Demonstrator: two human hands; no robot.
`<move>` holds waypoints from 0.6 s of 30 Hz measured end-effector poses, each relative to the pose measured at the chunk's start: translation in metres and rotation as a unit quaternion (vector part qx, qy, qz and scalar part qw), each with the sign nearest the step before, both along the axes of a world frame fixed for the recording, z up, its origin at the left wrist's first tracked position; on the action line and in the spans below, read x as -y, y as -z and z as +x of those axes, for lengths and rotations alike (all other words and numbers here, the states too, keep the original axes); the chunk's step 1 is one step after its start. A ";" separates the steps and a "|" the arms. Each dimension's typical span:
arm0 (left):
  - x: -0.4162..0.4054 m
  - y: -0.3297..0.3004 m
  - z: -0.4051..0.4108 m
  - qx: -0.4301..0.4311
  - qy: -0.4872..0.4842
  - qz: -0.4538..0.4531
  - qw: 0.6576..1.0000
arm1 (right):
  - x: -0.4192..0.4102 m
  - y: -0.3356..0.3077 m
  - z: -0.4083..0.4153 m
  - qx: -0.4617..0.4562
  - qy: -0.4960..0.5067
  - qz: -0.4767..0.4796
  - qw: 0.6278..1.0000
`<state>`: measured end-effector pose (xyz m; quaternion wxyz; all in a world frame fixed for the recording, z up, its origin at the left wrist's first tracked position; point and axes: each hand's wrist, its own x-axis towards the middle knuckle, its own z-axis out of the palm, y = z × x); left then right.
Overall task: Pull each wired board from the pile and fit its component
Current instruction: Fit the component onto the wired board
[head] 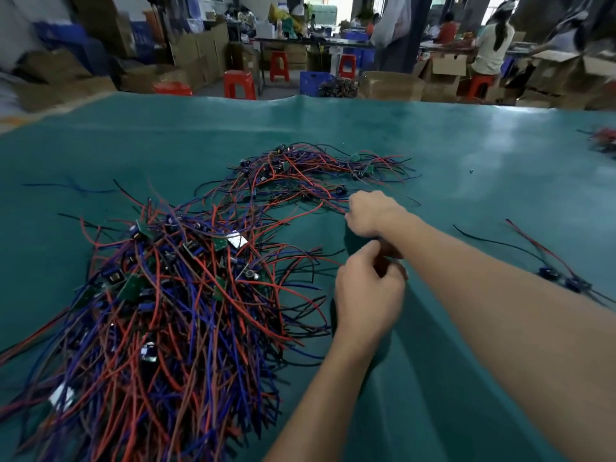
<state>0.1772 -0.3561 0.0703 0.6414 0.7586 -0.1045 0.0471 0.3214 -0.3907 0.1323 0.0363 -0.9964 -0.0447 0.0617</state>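
Biggest worry from where I sat: those wires were knotted so tight that a tug on one board could've dragged half the pile [160, 311] along, or yanked a lead off its solder. Right hand [373, 213] was reaching into the centre of the frame, fingers curled at the red wires on the edge of the far tangle [310, 171]; looked like a pinch, but I couldn't tell for sure. Left hand [368, 291] sat just below it, curled, maybe round some small part, hidden by the fingers. Counts: two hands, two big tangles on the green mat [466, 145], two done boards [563, 278] at mid right, boards in the pile too many to count.
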 end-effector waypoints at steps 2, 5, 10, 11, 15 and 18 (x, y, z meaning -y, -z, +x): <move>-0.001 0.001 0.000 0.000 -0.027 -0.008 1.000 | 0.047 0.001 -0.038 0.016 0.154 0.005 0.988; -0.001 0.002 0.003 -0.014 -0.067 -0.017 0.998 | 0.064 0.003 -0.049 0.034 0.157 0.124 0.979; 0.001 0.000 0.004 -0.050 -0.061 -0.027 0.997 | 0.117 -0.013 -0.139 0.022 0.153 0.416 0.896; 0.001 -0.001 0.003 -0.060 -0.042 -0.030 0.997 | 0.119 -0.014 -0.158 0.005 0.127 0.465 0.876; 0.000 -0.007 0.000 -0.094 0.045 -0.055 0.993 | 0.114 -0.008 -0.197 -0.093 0.006 0.549 0.831; -0.001 -0.006 -0.002 -0.096 0.069 -0.049 0.992 | 0.109 0.004 -0.202 -0.160 -0.045 0.527 0.833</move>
